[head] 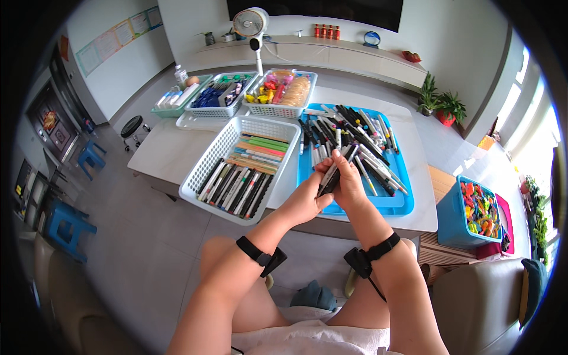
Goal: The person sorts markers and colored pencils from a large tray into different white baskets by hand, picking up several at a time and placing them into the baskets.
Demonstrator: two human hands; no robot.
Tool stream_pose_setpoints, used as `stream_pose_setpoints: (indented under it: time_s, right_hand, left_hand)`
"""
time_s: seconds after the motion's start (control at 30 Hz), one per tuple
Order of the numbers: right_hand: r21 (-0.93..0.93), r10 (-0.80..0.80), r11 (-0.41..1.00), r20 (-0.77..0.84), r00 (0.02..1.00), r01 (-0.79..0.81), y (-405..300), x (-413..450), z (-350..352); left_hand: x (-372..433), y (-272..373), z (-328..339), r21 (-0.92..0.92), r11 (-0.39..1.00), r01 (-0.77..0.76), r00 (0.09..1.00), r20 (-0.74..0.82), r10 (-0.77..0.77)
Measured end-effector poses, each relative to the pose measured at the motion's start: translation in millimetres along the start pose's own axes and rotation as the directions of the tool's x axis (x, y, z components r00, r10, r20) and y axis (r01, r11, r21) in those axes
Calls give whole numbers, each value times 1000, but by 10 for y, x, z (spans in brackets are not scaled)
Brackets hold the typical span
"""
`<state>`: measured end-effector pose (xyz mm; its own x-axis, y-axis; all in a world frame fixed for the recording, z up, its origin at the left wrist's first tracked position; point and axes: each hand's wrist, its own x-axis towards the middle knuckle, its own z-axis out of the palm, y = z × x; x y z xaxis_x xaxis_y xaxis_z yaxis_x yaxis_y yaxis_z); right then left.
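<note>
A small bunch of black and white marker pens (330, 178) is held between my two hands, above the near part of a blue plastic tray (406, 205). My left hand (310, 195) wraps it from the left. My right hand (348, 182) grips it from the right, thumb on top. Behind my hands lies a loose heap of markers (364, 133) on the tray, pointing in many directions. To the left stands a white perforated plastic basket (188, 188). Its near part holds a row of markers (235, 188), its far part bundled pencils or sticks (262, 151).
Behind are a basket of packaged goods (279, 111), a basket of dark blue items (195, 111) and a green basket (164, 114), beside a white fan (250, 24). A blue bin of colourful plastic pieces (452, 222) stands right of the table (155, 155).
</note>
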<state>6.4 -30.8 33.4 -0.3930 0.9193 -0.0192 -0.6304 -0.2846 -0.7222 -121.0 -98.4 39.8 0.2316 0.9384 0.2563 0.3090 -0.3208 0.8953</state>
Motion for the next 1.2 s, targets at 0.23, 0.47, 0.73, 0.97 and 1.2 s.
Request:
stream_pose_setpoints:
  time_s: [0.23, 0.47, 0.73, 0.97, 1.2]
  right_hand:
    - [24, -53, 998, 134, 990, 51, 276, 144, 294]
    - [-365, -133, 901, 285, 949, 235, 713, 317, 618]
    - [-775, -182, 6, 621, 762, 632, 1023, 289, 673]
    - [-747, -130, -68, 664, 736, 661, 1091, 315, 649]
    - [-713, -158, -78, 699, 698, 697, 1102, 327, 650]
  left_hand:
    - [-181, 0, -353, -117, 980, 160, 987, -4, -162]
    - [-333, -61, -1017, 297, 942, 158, 950, -307, -62]
    - [-707, -527, -1727, 635, 458, 622, 780, -450, -435]
    - [-672, -649, -1706, 638, 395, 661, 710, -361, -605]
    - [-650, -782, -1748, 665, 269, 697, 630, -388, -673]
